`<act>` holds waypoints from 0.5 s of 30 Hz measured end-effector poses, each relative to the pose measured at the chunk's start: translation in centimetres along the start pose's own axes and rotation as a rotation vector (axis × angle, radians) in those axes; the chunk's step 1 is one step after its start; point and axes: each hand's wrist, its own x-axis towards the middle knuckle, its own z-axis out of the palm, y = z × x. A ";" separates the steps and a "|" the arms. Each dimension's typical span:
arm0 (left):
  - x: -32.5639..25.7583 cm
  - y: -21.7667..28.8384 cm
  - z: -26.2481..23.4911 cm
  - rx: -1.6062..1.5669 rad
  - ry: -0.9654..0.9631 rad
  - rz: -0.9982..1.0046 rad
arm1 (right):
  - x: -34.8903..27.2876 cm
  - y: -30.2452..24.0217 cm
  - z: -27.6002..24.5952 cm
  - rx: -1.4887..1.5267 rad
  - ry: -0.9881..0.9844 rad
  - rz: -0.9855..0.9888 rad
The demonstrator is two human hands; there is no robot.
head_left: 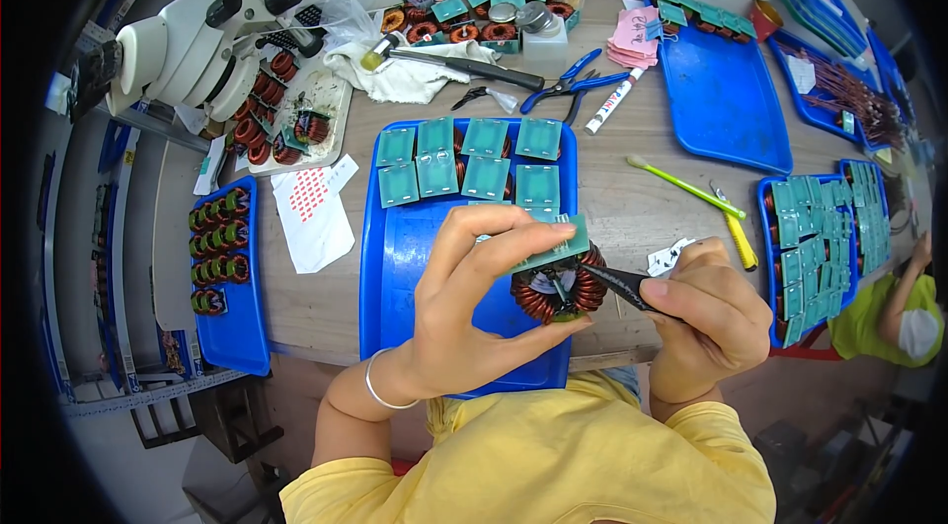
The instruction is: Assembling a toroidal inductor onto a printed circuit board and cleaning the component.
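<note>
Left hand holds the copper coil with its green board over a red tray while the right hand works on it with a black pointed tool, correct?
Not quite: the tray is blue, not red, as the head view shows. The left hand holds the copper coil with its green board; the right hand applies the black pointed tool.

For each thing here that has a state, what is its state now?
left hand: grips the coil with green board, lifted above the blue tray
right hand: grips black tweezers, tip at the coil
blue pliers: lying, handles apart
white marker: lying flat
</note>
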 end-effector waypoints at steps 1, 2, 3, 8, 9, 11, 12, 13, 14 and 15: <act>0.0 -0.1 0.0 -0.012 -0.004 -0.001 | 0.0 0.0 0.0 -0.001 -0.002 -0.002; 0.0 -0.1 0.1 -0.024 -0.008 -0.002 | 0.0 0.0 -0.1 -0.002 -0.001 -0.002; 0.0 -0.1 0.1 -0.025 -0.009 -0.002 | 0.0 0.0 -0.1 -0.011 0.002 -0.003; 0.1 0.0 0.1 -0.036 -0.042 0.010 | 0.0 0.1 -0.1 -0.019 0.009 -0.001; 0.1 0.0 0.0 -0.036 -0.043 0.011 | 0.0 0.1 -0.2 -0.015 0.004 -0.004; 0.1 0.1 0.0 -0.038 -0.043 0.006 | 0.0 0.1 -0.3 -0.010 0.000 -0.007; 0.1 0.1 0.0 -0.038 -0.043 0.006 | 0.1 0.1 -0.3 -0.008 0.002 -0.008; 0.1 0.1 0.0 -0.044 -0.045 0.001 | 0.1 0.1 -0.3 -0.006 0.005 -0.009; 0.1 0.1 0.0 -0.049 -0.046 -0.005 | 0.1 0.1 -0.3 -0.006 0.005 -0.009; 0.1 0.1 0.1 -0.050 -0.046 -0.005 | 0.1 0.1 -0.3 -0.009 0.010 -0.006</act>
